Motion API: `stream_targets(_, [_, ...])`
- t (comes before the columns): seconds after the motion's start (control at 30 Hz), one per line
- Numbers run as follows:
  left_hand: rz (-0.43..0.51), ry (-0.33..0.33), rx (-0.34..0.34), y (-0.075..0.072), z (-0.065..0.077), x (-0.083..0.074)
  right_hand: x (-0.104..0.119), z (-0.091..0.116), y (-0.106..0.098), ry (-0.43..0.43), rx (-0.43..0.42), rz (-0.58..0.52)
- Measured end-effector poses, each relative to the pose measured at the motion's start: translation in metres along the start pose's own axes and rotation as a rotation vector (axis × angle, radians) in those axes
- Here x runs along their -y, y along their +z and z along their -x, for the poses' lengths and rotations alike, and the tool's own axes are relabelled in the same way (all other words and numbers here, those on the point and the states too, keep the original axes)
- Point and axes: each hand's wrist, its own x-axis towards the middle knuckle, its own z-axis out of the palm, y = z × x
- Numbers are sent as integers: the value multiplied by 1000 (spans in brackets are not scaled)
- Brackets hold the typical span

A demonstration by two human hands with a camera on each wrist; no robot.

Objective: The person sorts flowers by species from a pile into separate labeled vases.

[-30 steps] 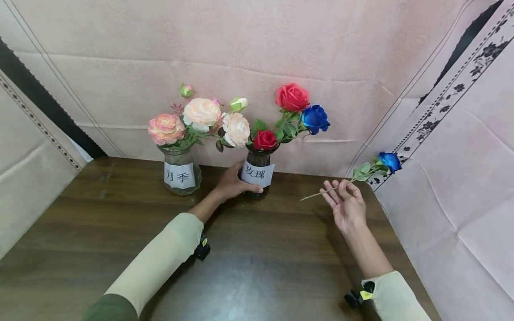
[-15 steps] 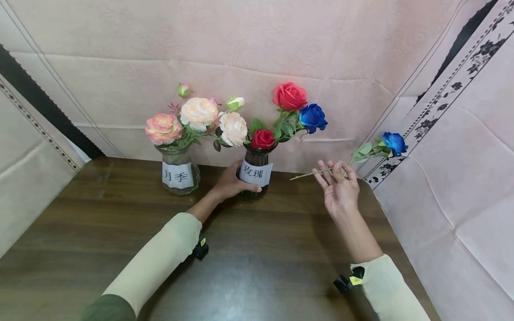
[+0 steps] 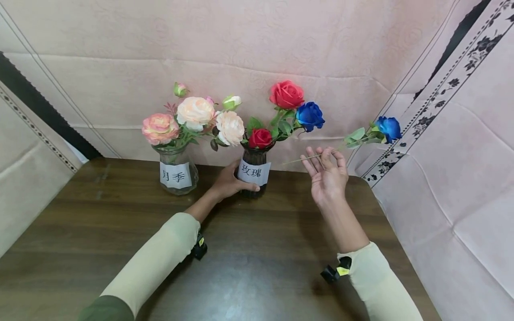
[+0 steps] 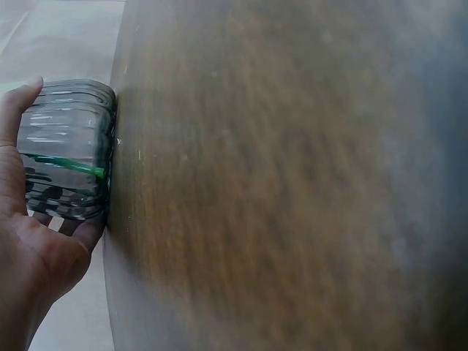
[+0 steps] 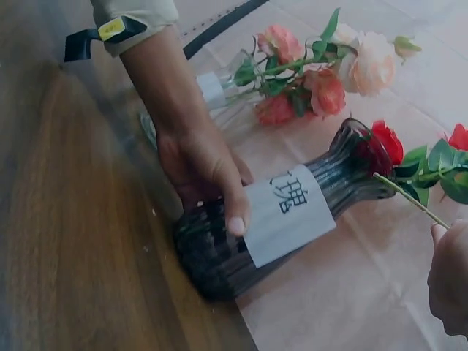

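My left hand (image 3: 227, 183) grips the dark ribbed glass vase (image 3: 254, 156) low on its side, the thumb across its front below a white paper label (image 3: 254, 172). From this vase rise a pink-red rose (image 3: 287, 94), a smaller red rose (image 3: 260, 138) and a blue rose (image 3: 310, 117). A green stem end (image 4: 91, 170) shows through the glass in the left wrist view. To the vase's right, my right hand (image 3: 330, 178), palm up, pinches the thin stem of another blue rose (image 3: 388, 129). Its bloom points right; in the right wrist view its stem tip (image 5: 380, 178) overlaps the vase's mouth.
A clear glass vase (image 3: 194, 171) with a paper label stands left of the dark one, holding several pink and cream flowers (image 3: 195, 113). Both are near the back edge of the brown wooden table (image 3: 241, 249). Pale patterned cloth (image 3: 241, 40) hangs behind and at the sides.
My right hand has moved up and left with the blue rose, bringing its stem end closer to the dark vase. The left hand keeps its grip on that vase.
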Motion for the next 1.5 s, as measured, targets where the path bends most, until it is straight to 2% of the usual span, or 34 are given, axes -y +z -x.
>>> stream_targets(0.4, [-9, 4, 6, -1, 0, -2, -11, 5, 27, -76, 56, 13])
stream_targets(0.77, [-9, 9, 5, -1, -1, -1, -21, 4, 46, -137, 44, 15])
stream_targets(1.1, [0, 11, 9, -1, 1, 2, -31, -4, 53, -190, 12, 26])
stream_targets(1.3, [0, 20, 5, -1, 1, 1, -40, -4, 56, -218, 38, 49])
stream_targets(1.5, [-1, 15, -1, -1, 1, -1, -48, -4, 59, -235, 89, 140])
